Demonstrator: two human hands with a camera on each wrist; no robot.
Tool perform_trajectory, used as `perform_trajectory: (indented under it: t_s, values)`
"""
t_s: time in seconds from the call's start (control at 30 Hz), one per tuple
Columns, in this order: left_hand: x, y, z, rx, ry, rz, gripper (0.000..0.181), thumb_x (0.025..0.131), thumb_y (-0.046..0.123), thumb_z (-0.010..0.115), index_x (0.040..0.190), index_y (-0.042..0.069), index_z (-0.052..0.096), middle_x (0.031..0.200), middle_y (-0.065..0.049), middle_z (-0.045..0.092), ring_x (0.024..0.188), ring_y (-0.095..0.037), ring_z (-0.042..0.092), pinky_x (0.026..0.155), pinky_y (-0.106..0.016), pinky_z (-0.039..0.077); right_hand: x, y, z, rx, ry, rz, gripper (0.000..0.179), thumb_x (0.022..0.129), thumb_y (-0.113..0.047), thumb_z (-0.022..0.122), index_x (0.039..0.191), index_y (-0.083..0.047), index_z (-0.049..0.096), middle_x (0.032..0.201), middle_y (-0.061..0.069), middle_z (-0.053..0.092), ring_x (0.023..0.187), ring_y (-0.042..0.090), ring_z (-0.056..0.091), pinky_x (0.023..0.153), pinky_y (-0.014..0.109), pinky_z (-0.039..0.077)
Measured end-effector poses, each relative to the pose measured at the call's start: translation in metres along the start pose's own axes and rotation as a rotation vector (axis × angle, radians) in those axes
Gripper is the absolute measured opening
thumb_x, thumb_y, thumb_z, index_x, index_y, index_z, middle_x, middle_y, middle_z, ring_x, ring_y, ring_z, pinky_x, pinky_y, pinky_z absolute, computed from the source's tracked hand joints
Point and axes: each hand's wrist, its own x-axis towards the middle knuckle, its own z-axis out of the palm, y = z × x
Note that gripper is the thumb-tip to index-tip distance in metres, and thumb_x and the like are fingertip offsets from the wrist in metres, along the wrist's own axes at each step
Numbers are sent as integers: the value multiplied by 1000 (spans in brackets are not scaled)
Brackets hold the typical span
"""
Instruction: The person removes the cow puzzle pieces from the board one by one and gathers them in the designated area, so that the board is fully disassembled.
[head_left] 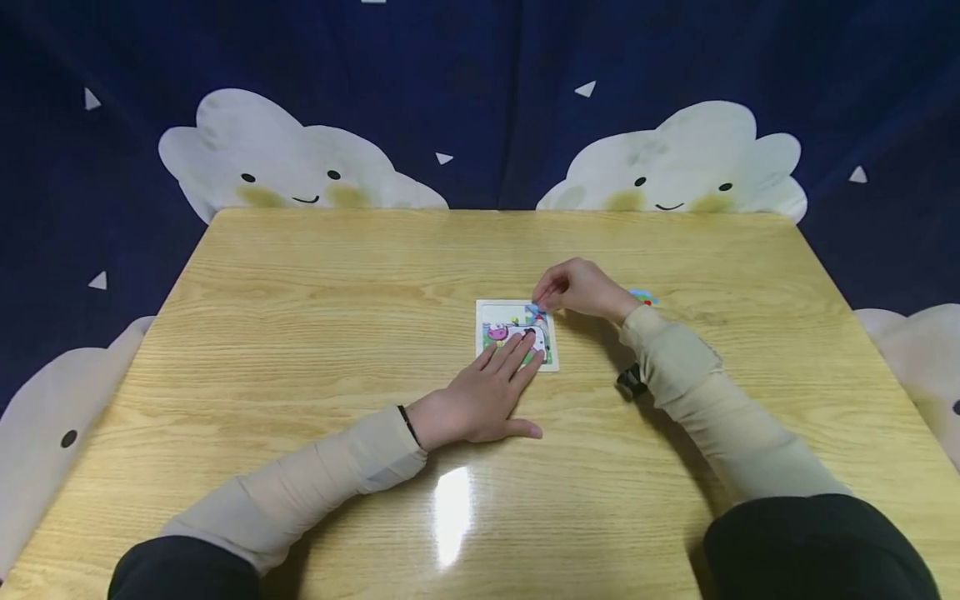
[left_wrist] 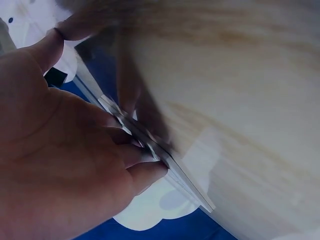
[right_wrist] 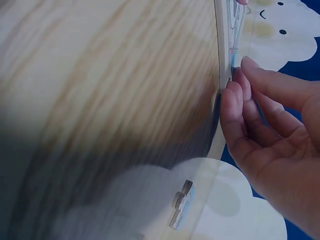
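- Cow jigsaw puzzle (head_left: 497,332): mid-frame, on table (head_left: 330,333).
- Left hand (head_left: 486,403): fingers spread flat across it, apparently bracing it.
- Right hand (head_left: 583,288): fingertips narrowed at its upper-right corner; cannot tell if holding anything.

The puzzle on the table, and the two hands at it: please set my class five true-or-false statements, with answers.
1. The left hand rests on the puzzle. True.
2. The right hand is at the puzzle's near left corner. False: the right hand is at its far right corner.
3. A black band circles the left wrist. True.
4. The loose piece lies left of the puzzle. False: the loose piece lies right of it.
5. The tabletop has a wood-grain look. True.
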Motion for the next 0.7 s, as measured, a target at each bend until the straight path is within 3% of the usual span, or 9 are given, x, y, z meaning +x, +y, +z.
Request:
perform_trajectory:
  t_s: [0.4, 0.7]
  values:
    - [0, 1, -1, 18, 0, -7, 96, 94, 67, 42, 158, 5, 6, 162, -18, -5, 149, -31, -3, 119, -44, 10, -4, 2, -4, 166, 19, 4, 15, 84, 1, 75, 97, 6, 72, 91, 15, 72, 76, 12, 65, 64, 19, 49]
    - [0, 2, -2, 13, -14, -18, 97, 93, 68, 42, 158, 5, 4, 162, -17, -8, 149, -30, -5, 119, -44, 8, -8, 2, -2, 250, 2, 32, 18, 83, 3, 76, 100, 6, 72, 91, 15, 72, 75, 10, 66, 67, 25, 52]
